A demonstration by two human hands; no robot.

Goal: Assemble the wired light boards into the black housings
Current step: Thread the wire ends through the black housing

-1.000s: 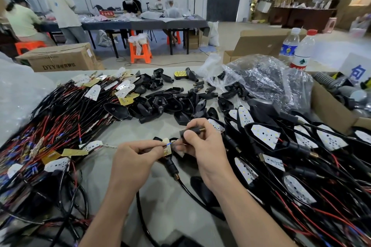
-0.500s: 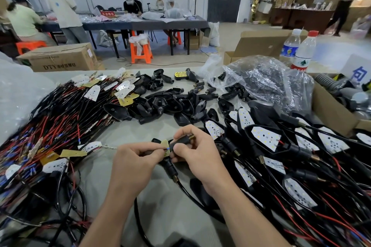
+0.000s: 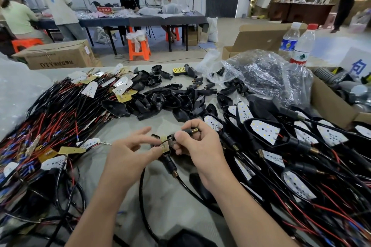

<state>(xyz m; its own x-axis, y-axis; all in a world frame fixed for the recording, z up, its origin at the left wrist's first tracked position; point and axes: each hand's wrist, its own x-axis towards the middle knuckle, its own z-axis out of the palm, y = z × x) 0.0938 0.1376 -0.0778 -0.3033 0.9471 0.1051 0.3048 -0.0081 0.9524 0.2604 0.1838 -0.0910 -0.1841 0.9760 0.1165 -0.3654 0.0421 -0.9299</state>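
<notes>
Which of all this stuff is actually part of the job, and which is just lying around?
Job: light board pinched by left hand; black housing in right hand; pile of empty housings; heap of wired boards.
Lying about: water bottles; cardboard box; orange stool.

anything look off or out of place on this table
One thing: a yellow perforated piece on a black stem lies at the far edge of the loose black housings, the only coloured one among them. Nothing looks broken.
</notes>
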